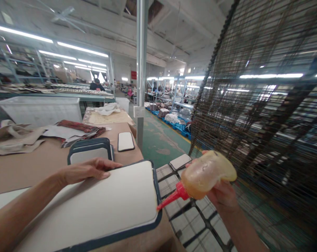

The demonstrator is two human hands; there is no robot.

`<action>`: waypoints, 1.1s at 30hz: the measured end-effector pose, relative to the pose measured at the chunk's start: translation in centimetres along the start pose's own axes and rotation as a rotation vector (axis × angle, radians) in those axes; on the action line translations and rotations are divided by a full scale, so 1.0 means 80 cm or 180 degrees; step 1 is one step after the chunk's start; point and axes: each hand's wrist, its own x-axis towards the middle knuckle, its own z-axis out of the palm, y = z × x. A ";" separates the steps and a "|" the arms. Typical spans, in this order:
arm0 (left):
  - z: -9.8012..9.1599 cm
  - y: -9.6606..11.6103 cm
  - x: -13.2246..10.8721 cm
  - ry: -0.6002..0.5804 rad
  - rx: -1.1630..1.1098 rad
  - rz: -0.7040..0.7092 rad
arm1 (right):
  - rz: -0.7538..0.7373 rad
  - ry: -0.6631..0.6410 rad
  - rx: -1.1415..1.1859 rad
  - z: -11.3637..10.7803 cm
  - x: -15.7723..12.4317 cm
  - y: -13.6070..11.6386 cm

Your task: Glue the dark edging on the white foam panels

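Observation:
A large white panel (103, 203) with a dark blue rim and rounded corners lies in front of me, its right end near the table edge. My left hand (92, 169) grips the panel's far edge, thumb on the white face and fingers underneath. In my right hand (221, 192) is a squeeze bottle (207, 173) of amber liquid, tilted downward. Its red nozzle tip touches or nearly touches the dark rim at the panel's right end. A thin wet-looking line follows the inner border there. Most of the right-hand fingers are behind the bottle.
Stacked dark-rimmed pieces (90, 148) and one small panel (125, 141) sit on the brown table (56, 164). Fabric scraps (79, 129) lie at left. Wire racking (253, 87) rises at right, above a low grid holding white panels (192, 224). A metal post (140, 70) stands beyond the table.

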 end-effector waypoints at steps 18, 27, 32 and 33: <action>-0.007 -0.038 0.012 0.0377 -0.0769 0.0271 | -0.1365 0.1821 0.0092 0.010 -0.024 0.042; 0.007 -0.058 0.029 0.0504 -0.1072 0.0383 | -0.1737 0.1865 -0.0005 0.010 -0.019 0.061; 0.014 -0.066 0.035 0.0496 -0.1216 0.0461 | -0.1772 0.1855 0.0048 0.011 -0.013 0.067; 0.014 -0.068 0.037 0.0514 -0.1225 0.0464 | -0.1756 0.1878 0.0102 0.012 -0.012 0.067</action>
